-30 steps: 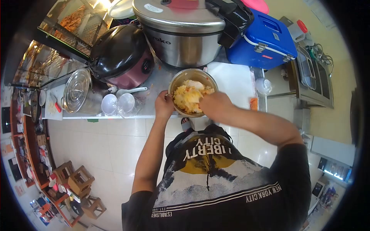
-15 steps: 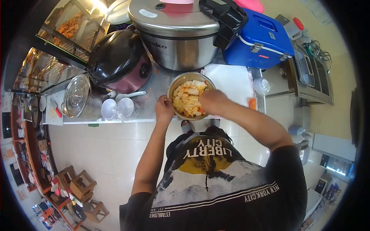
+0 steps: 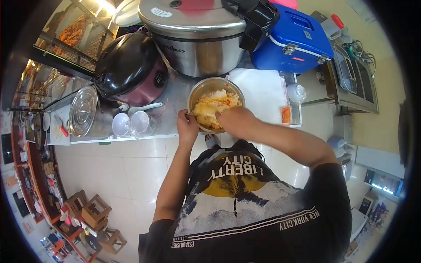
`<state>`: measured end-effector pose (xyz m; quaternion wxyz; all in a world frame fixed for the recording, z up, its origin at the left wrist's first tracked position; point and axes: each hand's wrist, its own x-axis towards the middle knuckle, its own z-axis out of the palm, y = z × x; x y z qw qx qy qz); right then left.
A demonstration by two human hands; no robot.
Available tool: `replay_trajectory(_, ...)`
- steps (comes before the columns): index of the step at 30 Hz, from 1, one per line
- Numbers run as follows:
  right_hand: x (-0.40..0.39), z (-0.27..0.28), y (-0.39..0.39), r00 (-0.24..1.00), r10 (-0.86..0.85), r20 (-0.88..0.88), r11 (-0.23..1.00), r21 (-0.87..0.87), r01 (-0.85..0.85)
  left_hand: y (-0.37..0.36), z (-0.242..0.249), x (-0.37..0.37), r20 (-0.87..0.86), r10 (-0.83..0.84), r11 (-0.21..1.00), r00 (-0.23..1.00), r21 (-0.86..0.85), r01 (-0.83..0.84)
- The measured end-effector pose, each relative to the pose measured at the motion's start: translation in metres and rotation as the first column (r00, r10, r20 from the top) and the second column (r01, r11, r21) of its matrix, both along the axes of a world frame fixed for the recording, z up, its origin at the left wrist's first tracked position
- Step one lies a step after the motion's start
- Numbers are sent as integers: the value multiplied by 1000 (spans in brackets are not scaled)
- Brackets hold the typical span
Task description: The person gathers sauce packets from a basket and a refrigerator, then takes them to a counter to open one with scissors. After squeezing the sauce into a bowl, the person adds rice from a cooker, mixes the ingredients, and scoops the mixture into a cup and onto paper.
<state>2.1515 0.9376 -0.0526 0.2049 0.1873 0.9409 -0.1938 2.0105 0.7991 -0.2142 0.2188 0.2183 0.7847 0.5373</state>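
The metal bowl (image 3: 191, 97) sits near the front edge of the bench (image 3: 177, 93), and the rice mixture (image 3: 209, 110) fills its middle; whether its base rests on the bench or is held up cannot be told. Compared with half a second ago, the right hand (image 3: 237, 121) has travelled along the bowl's right side toward the near rim, so it now covers the near right part where reddish bits showed before. Its fingers are curled down into the bowl and blurred, and I cannot tell what, if anything, they grip. The mixture has changed shape as well: the lump that lay across the centre of the bowl has given way to a smeared pale swath, with whiter grains heaped toward the far rim. The left hand (image 3: 187, 127) has kept its place at the bowl's left rim, fingers pinched narrow on the edge with the thumb on top. Around the bowl the setting is unchanged, though the whole view has shifted slightly: the large steel cooker (image 3: 197, 55) stands beyond it, the purple cooker (image 3: 142, 83) beyond and to its left, the plastic cups (image 3: 140, 121) to its left, the white paper (image 3: 258, 90) just to its right, and the blue cooler (image 3: 280, 59) beyond that paper.
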Motion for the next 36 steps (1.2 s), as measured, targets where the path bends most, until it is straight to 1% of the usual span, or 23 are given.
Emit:
replay_trajectory(1,8,6,-7,998,58,-4,998,-3,-58,0,4,3,38,6,1000,999,-9,-6)
replay_trajectory(4,20,-16,-17,998,-61,24,998,2,61,-1,13,9,128,4,1000,992,-17,-2)
replay_trajectory(7,-3,-22,15,998,-1,66,995,100,-5,0,23,14,195,-22,1000,980,17,19)
replay_trajectory(8,-5,-9,24,998,23,65,993,118,-30,1,33,17,229,-15,1000,973,27,9)
replay_trajectory(9,-7,19,33,996,52,68,989,136,-61,2,38,21,264,-4,999,964,38,-7)
replay_trajectory(10,-8,40,39,993,88,74,983,154,-99,1,35,24,293,6,997,956,68,-28)
replay_trajectory(12,7,57,36,996,49,79,992,116,-58,-2,26,32,353,30,989,935,122,-78)
replay_trajectory(13,14,60,30,996,28,82,995,95,-36,-4,27,37,377,23,990,926,119,-73)
replay_trajectory(14,14,47,19,990,1,143,996,93,-14,-6,32,40,397,8,991,918,117,-60)
replay_trajectory(17,-2,11,-10,969,-202,141,979,21,201,-10,33,48,427,-20,992,904,119,-34)
replay_trajectory(18,-2,3,-8,986,-119,117,993,19,118,-9,33,48,430,-25,992,902,123,-31)
replay_trajectory(21,2,36,7,990,-128,62,988,98,122,-11,49,37,535,-57,998,843,46,37)
replay_trajectory(23,4,43,37,989,-151,-2,965,216,148,-9,54,29,533,-26,998,846,57,-5)
replay_trajectory(24,2,39,49,985,-172,12,956,244,164,-8,55,25,531,-13,998,847,61,-23)
replay_trajectory(25,-3,25,57,985,-174,16,956,243,165,-7,51,20,517,-37,995,855,94,-15)
replay_trajectory(27,-13,-21,63,984,-178,23,956,242,167,-6,40,13,485,-82,987,870,160,4)
replay_trajectory(28,-17,-41,56,993,-121,7,972,202,118,-4,42,13,508,-85,988,857,155,6)
replay_trajectory(31,-18,-46,16,997,-68,-42,987,144,74,-2,48,18,557,-78,991,827,135,2)
replay_trajectory(33,4,-11,-6,989,-75,-130,984,153,94,-4,43,27,572,-56,991,818,132,-24)
replay_trajectory(34,12,2,-13,982,-71,-172,982,159,99,-5,42,32,583,-66,987,810,158,-33)
replay_trajectory(36,21,-2,-21,994,-91,-59,992,82,96,-6,40,42,604,-79,976,793,207,-61)
